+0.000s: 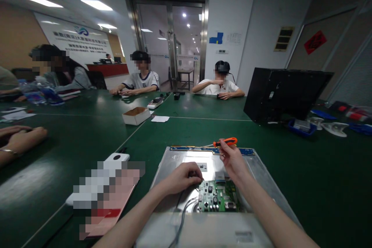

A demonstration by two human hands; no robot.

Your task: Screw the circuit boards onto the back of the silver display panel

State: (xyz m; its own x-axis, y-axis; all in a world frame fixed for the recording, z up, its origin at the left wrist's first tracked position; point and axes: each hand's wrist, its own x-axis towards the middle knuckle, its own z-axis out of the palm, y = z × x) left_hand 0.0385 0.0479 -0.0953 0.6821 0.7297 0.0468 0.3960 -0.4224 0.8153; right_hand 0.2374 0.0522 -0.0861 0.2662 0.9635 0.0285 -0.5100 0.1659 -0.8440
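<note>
Silver panel [171,162] flat on desk [87,139], beneath both hands. Green circuit board [213,193] uncovered, just right of left hand [186,174]; cables [182,221] below that hand. Work judged unfinished. Right hand [232,159] grips orange screwdriver [230,141]; left hand's grip cannot be told.

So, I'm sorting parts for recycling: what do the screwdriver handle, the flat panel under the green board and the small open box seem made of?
Screwdriver handle: probably plastic, perhaps partly rubber; bright orange and black, smooth-looking.
Flat panel: likely bare sheet metal, judging by its silvery-grey surface and bright reflections.
Small open box: apparently cardboard, matt white outside, brown inside.
</note>
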